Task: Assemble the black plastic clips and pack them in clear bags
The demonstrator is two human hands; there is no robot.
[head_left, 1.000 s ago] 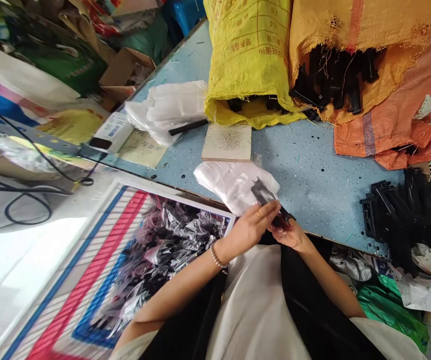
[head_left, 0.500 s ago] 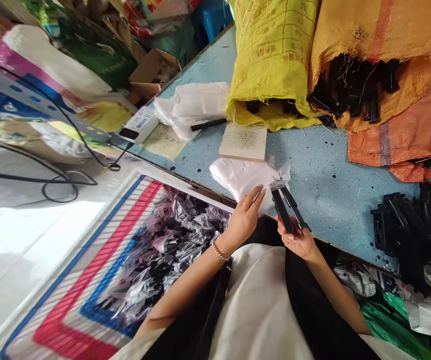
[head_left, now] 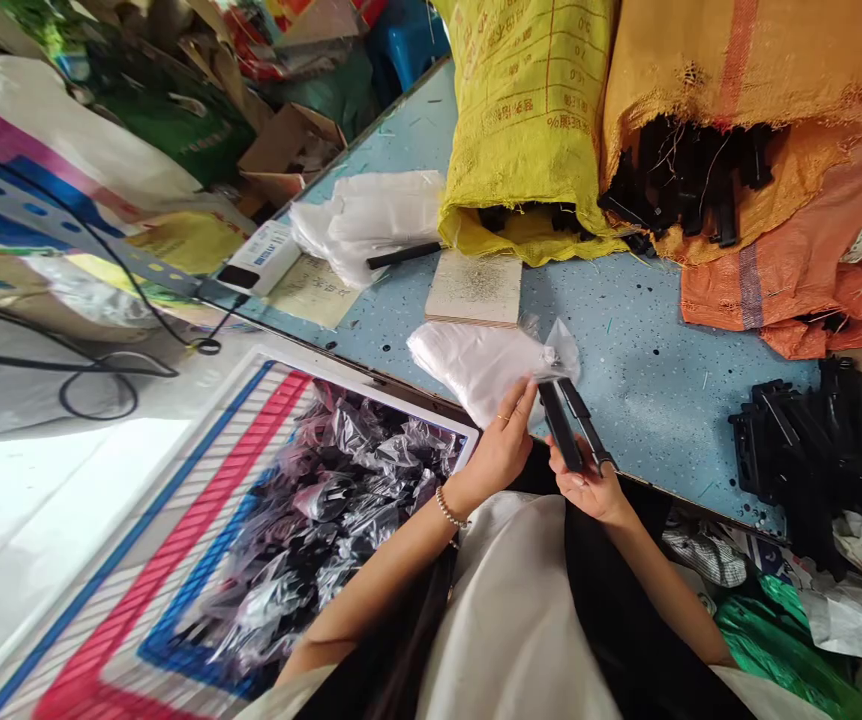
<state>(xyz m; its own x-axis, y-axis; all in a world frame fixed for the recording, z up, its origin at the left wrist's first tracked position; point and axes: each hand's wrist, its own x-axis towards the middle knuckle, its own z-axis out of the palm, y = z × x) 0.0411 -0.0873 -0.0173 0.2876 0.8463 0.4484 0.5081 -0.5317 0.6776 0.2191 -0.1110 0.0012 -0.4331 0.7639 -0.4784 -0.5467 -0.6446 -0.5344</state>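
Observation:
A black two-legged plastic piece (head_left: pixel 562 430), its legs spread in a narrow V, is in my right hand (head_left: pixel 588 487). My right fingers wrap round its near end, and its far end touches the open edge of the clear plastic bags (head_left: pixel 468 365). These lie as a stack at the table's front edge. My left hand (head_left: pixel 506 440) rests on the near side of the stack, fingers stretched forward and tips close to the black piece's far end. Its thumb is hidden. Beyond the stack lies a flat pale board (head_left: pixel 474 288).
Black parts show in the mouths of a yellow woven sack (head_left: pixel 525 130) and an orange one (head_left: pixel 813 70). More black parts (head_left: pixel 791 440) are heaped at the right. Left of me, a crate (head_left: pixel 120 590) holds bagged dark items (head_left: pixel 341 500). A white box (head_left: pixel 257 258) sits by a cable.
The view has shifted slightly. My left fingers have moved closer to the far end of the black piece. The bag edge there stands up more; my right hand keeps its hold.

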